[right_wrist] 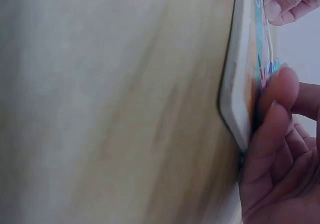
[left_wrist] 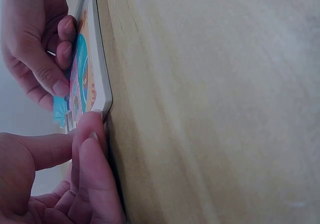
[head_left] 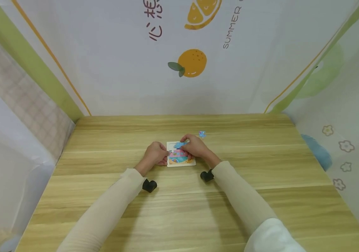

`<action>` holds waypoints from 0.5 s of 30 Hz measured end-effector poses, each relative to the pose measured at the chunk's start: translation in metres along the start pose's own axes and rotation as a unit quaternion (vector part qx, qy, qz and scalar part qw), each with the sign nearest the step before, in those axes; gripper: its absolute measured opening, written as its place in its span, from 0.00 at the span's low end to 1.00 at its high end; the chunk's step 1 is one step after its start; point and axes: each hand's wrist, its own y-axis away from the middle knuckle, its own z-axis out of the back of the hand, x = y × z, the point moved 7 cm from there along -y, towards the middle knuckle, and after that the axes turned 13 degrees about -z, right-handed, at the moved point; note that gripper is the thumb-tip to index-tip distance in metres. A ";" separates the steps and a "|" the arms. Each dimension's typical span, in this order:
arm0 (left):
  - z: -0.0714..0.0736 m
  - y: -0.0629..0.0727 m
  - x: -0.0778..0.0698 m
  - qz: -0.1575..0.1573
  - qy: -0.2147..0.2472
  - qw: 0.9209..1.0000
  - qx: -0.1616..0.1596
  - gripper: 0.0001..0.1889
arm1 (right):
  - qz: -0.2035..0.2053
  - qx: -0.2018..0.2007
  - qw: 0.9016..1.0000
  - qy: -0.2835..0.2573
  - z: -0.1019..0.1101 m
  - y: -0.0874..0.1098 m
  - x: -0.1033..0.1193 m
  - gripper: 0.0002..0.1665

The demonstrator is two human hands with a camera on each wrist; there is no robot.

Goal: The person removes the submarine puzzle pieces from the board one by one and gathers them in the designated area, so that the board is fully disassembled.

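Note:
A small jigsaw puzzle board (head_left: 181,165) with a pale frame lies on the table, a pink, teal and orange picture inside it. At its left edge is my left hand (head_left: 155,154), gripping the frame between thumb and curled fingers; in the left wrist view its fingertips (left_wrist: 91,121) are right at the board's corner. My right hand (head_left: 196,147) reaches over the board's right side and pinches a blue puzzle piece (head_left: 178,145) between thumb and forefinger, over the upper part of the picture. Its other fingers (right_wrist: 272,134) rest along the frame in the right wrist view.
Another blue puzzle piece (head_left: 202,134) lies on the wooden table (head_left: 179,210) beyond the board, to the right. Black wrist mounts (head_left: 149,186) stick out inward from both sleeves. A printed white curtain (head_left: 129,77) stands along the table's far edge.

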 end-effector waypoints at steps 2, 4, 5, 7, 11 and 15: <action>0.000 0.000 0.001 0.001 0.002 1.000 0.000 0.07 | 0.000 0.004 1.000 0.002 -0.001 -0.001 0.000 0.15; -0.001 0.001 0.001 0.000 0.003 1.000 0.000 0.07 | -0.001 0.011 1.000 0.003 -0.001 -0.001 0.000 0.15; -0.001 0.000 0.001 -0.001 0.003 1.000 0.000 0.07 | -0.001 0.014 1.000 0.004 -0.001 -0.001 0.000 0.14; -0.001 0.001 0.000 -0.002 0.003 1.000 0.001 0.07 | -0.003 0.021 1.000 0.006 0.000 -0.001 0.001 0.14; -0.001 0.001 0.000 -0.002 0.002 1.000 0.001 0.06 | -0.003 0.032 0.999 0.014 0.000 -0.001 0.001 0.14; 0.000 0.000 0.000 -0.001 0.003 1.000 0.001 0.05 | -0.004 0.047 0.999 0.008 0.001 -0.003 -0.001 0.13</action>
